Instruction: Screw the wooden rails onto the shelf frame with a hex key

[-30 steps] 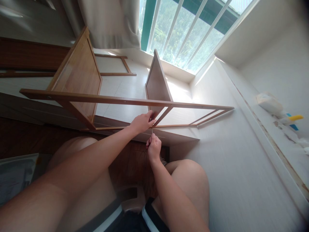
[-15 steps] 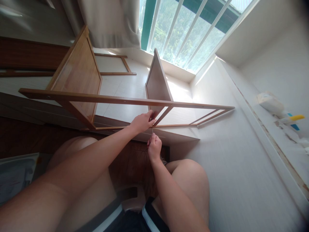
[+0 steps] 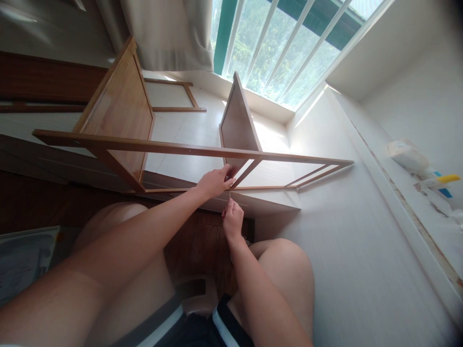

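A brown wooden frame (image 3: 162, 146) lies across the white ledge, with a large wooden panel (image 3: 119, 96) upright at its left and a smaller panel (image 3: 237, 120) upright near its middle. My left hand (image 3: 214, 182) grips the frame's near rail where a crossbar and the smaller panel meet it; some fingertips are hidden behind the wood. Just below, my right hand (image 3: 233, 219) is closed around a thin metal tool (image 3: 229, 193), perhaps a hex key, whose tip points up at the underside of that rail. The tool's lower end is hidden in my fist.
A barred window (image 3: 278, 53) and a curtain (image 3: 166, 38) are behind the frame. On the ledge (image 3: 181, 127) lies another wooden frame piece (image 3: 179, 109). A white wall (image 3: 354, 231) rises at the right. A translucent box (image 3: 27, 260) stands at the lower left.
The whole view has shifted very slightly. Both hands keep their places at the rail, and the metal tool still points up at it.
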Demonstrator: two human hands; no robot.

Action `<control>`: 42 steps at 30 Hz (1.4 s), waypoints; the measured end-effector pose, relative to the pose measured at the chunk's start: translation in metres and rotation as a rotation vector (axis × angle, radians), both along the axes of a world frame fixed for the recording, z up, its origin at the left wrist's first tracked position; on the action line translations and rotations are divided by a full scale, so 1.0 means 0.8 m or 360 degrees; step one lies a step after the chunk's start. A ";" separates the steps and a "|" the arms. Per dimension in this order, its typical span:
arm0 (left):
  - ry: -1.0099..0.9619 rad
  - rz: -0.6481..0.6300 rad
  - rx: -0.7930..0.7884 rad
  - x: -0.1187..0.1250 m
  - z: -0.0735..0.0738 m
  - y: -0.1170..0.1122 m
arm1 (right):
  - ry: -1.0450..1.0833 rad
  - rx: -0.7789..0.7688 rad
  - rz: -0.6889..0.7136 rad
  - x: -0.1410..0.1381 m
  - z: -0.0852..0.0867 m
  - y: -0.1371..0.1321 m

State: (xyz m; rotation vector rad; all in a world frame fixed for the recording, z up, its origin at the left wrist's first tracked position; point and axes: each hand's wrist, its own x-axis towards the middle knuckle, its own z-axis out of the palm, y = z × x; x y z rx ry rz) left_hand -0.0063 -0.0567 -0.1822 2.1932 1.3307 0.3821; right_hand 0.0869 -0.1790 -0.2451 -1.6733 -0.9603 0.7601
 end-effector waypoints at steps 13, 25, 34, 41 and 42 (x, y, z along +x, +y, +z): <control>-0.0012 0.0013 0.0013 0.001 0.001 -0.001 | 0.1683 -0.0177 0.0144 -0.014 0.029 0.003; -0.0008 0.0014 -0.0024 0.001 0.002 -0.001 | 0.1665 -0.0135 0.0078 -0.019 0.026 0.000; -0.0023 -0.0018 0.0044 0.000 -0.004 0.001 | 0.1456 -0.0043 -0.0060 -0.025 0.011 0.000; -0.0010 -0.0002 0.0031 0.001 -0.004 0.001 | 0.1178 -0.0016 -0.0126 -0.024 0.006 0.002; -0.0006 0.0001 0.0036 0.001 -0.004 0.001 | 0.1142 -0.0013 -0.0132 -0.023 0.006 0.002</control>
